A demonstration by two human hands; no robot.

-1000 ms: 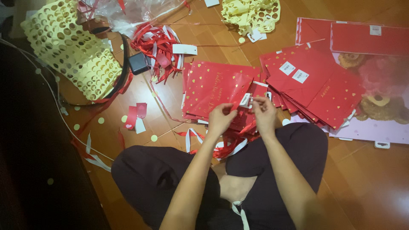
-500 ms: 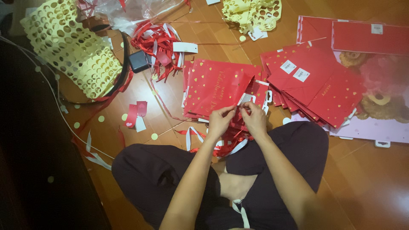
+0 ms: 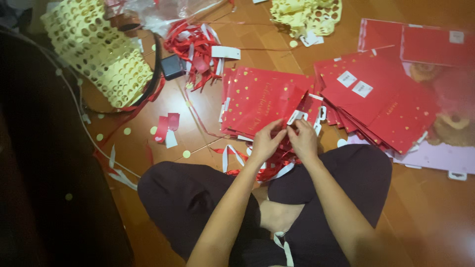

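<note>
I see a wooden floor (image 3: 435, 217) carrying everything, and the person sits cross-legged on it near the bottom edge. Toward the right edge a fanned stack of red bags (image 3: 381, 106) overlaps itself, likely so each one can be slid off in turn. Just in front of the knees lies a red gift bag with gold dots (image 3: 260, 101), flat and within easy reach. At the top left corner a punched yellow sheet (image 3: 94, 52) sags in a heap, with yellow dots scattered over the boards nearby. Between it and the dotted bag sits a tangle of red ribbon scraps (image 3: 195, 47).

My left hand (image 3: 265, 143) and right hand (image 3: 303, 141) meet at the near edge of the dotted bag, fingertips pinched together on a small white tag piece (image 3: 295, 117). Both are closed on it, held close to steady such a tiny part.
</note>
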